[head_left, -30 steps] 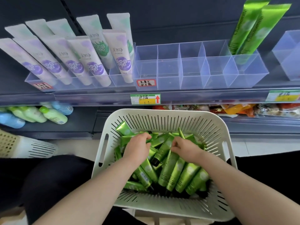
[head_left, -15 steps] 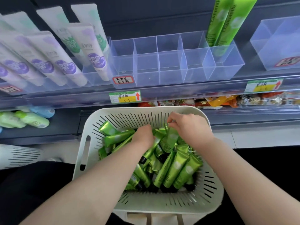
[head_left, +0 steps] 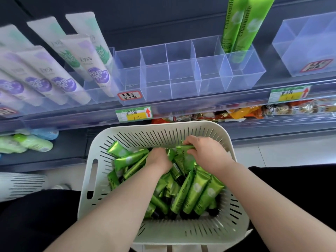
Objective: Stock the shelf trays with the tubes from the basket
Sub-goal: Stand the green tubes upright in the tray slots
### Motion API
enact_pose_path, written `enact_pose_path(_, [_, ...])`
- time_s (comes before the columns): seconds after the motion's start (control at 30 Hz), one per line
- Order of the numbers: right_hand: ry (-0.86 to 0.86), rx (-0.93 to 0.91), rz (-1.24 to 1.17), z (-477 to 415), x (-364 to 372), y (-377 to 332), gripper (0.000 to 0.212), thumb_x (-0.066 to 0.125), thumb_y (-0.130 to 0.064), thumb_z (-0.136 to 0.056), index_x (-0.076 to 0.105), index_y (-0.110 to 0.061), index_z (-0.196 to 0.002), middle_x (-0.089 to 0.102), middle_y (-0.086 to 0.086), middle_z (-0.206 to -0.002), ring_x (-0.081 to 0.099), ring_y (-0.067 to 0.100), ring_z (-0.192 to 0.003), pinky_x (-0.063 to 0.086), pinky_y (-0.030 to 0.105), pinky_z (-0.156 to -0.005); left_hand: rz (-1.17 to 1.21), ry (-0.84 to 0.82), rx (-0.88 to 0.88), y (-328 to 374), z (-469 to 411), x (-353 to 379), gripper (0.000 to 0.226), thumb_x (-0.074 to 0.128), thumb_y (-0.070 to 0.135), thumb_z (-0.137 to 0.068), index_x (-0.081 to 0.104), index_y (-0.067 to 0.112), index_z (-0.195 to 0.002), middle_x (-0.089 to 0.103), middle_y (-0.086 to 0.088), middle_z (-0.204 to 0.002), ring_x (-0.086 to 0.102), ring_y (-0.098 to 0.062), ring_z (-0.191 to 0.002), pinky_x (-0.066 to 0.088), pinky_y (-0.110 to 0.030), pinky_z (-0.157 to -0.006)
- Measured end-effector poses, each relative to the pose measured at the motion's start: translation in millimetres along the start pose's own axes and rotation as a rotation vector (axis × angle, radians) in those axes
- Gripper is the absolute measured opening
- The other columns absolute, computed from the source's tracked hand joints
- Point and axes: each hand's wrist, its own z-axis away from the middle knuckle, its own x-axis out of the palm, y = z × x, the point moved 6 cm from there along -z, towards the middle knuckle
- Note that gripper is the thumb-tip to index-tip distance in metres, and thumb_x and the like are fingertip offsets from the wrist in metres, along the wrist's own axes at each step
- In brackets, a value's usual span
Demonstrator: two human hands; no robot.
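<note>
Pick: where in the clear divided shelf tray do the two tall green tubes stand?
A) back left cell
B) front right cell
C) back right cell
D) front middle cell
C: the tall green tubes rise from the back right cell of the clear tray.

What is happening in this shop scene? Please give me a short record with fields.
Place: shelf with a divided clear tray
Basket: white basket holding a pile of green tubes
Hands: left hand deep in the pile, fingers hidden; right hand pinching a single tube
Stocked: two tall green tubes standing at the tray's right end
Nearby: white tubes in the tray to the left
</note>
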Motion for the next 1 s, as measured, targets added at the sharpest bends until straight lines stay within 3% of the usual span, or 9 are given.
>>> enact_pose_path(0.13, [0.014,-0.006,0.007,4,-5,-4,0.018,0.056,-0.021,-0.094,0.060,-0.024,-0.111,0.061,-0.002,-0.107,0.058,0.019,-0.095,0.051,0.034,-0.075,0.137,0.138,0.088,-6,20,-18,0.022,0.064,0.026,-0.089,0.063,0.017,-0.109,0.066,-0.002,-0.097,0.059,-0.020,-0.079,0.047,-0.029,-0.065])
enact_pose_path(0.33, [0.089,-0.025,0.058,14,-31,-20,0.018,0.056,-0.022,-0.092,0.062,-0.029,-0.108,0.064,-0.005,-0.107,0.059,0.019,-0.097,0.051,0.037,-0.077,0.255,0.253,0.303,-5,64,-56,0.026,0.062,0.030,-0.093,0.052,0.026,-0.116,0.062,0.007,-0.082,0.063,-0.014,-0.064,0.054,-0.034,-0.058])
enact_pose_path(0.47, [0.235,-0.085,0.100,30,-68,-43,0.019,0.056,-0.023,-0.091,0.062,-0.030,-0.108,0.064,-0.010,-0.106,0.058,0.018,-0.101,0.048,0.032,-0.077,0.317,0.371,0.398,5,90,-99,0.021,0.058,0.033,-0.095,0.057,0.027,-0.115,0.062,0.003,-0.074,0.059,-0.019,-0.060,0.049,-0.034,-0.056])
enact_pose_path(0.6, [0.374,-0.141,0.131,49,-118,-66,0.020,0.055,-0.023,-0.093,0.060,-0.028,-0.111,0.064,-0.008,-0.108,0.057,0.020,-0.103,0.049,0.036,-0.076,0.415,0.525,0.513,24,115,-158,0.013,0.061,0.030,-0.093,0.060,0.026,-0.106,0.060,0.008,-0.074,0.055,-0.012,-0.065,0.042,-0.028,-0.061])
enact_pose_path(0.8, [0.628,-0.133,0.180,68,-203,-85,0.023,0.052,-0.021,-0.094,0.059,-0.026,-0.115,0.063,-0.006,-0.112,0.054,0.022,-0.108,0.048,0.037,-0.075,0.532,0.708,0.665,65,150,-243,0.009,0.061,0.027,-0.091,0.060,0.031,-0.100,0.058,0.011,-0.071,0.057,-0.007,-0.068,0.050,-0.019,-0.067])
enact_pose_path(0.9, [0.741,-0.145,0.199,69,-235,-91,0.020,0.053,-0.019,-0.094,0.061,-0.024,-0.111,0.065,-0.003,-0.107,0.055,0.025,-0.104,0.046,0.038,-0.073,0.663,0.745,0.712,85,153,-277,0.011,0.058,0.033,-0.082,0.058,0.037,-0.091,0.064,0.006,-0.076,0.065,-0.021,-0.080,0.057,-0.046,-0.074])
enact_pose_path(1.0, [0.839,-0.145,0.188,68,-257,-90,0.019,0.051,-0.017,-0.095,0.063,-0.020,-0.110,0.065,0.001,-0.106,0.055,0.028,-0.102,0.041,0.037,-0.072,0.703,0.803,0.719,102,149,-297,0.011,0.057,0.028,-0.082,0.063,0.031,-0.091,0.067,0.003,-0.080,0.067,-0.024,-0.083,0.057,-0.050,-0.074])
